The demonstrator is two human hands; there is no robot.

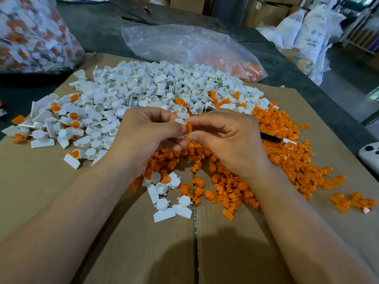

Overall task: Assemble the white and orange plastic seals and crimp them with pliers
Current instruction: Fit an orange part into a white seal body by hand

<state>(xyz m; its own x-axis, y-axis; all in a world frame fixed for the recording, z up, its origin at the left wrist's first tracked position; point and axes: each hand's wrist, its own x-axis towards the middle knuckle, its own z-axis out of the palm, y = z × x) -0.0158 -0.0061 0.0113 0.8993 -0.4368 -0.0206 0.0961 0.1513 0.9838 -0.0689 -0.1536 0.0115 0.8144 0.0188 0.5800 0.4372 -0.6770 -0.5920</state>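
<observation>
Closest in: both forearms over flattened cardboard (143, 253), seam down the middle. Just past the wrists, small cluster of white seal bodies (168, 199) mixed with a few orange bits.

Left hand (147, 136): fingers curled, pinching white seal body (180, 121) between thumb and fingertips.
Right hand (227, 140): fingers curled, pinching orange insert (189, 128), held upright, touching the white body from below. Can't tell whether seated or only touching.
Both parts held up off the cardboard, right where the two heaps meet.

Behind and left of the hands: big white pile (153, 85).
Right of and under the hands: orange pile (276, 146), spilling toward the right edge.
Far left on the cardboard: assembled seals (69, 119), white with orange showing in the cup.
Black pen-like object (270, 137) lying on the orange pile, just beside the right hand; can't confirm what it is.

Back left: clear bag of assembled seals (30, 35).
Back centre: crumpled clear bag (184, 44), orange parts in its right end.
Right edge: white device with dark buttons (369, 154), partly cut off.
Background right: white sacks (307, 31).
</observation>
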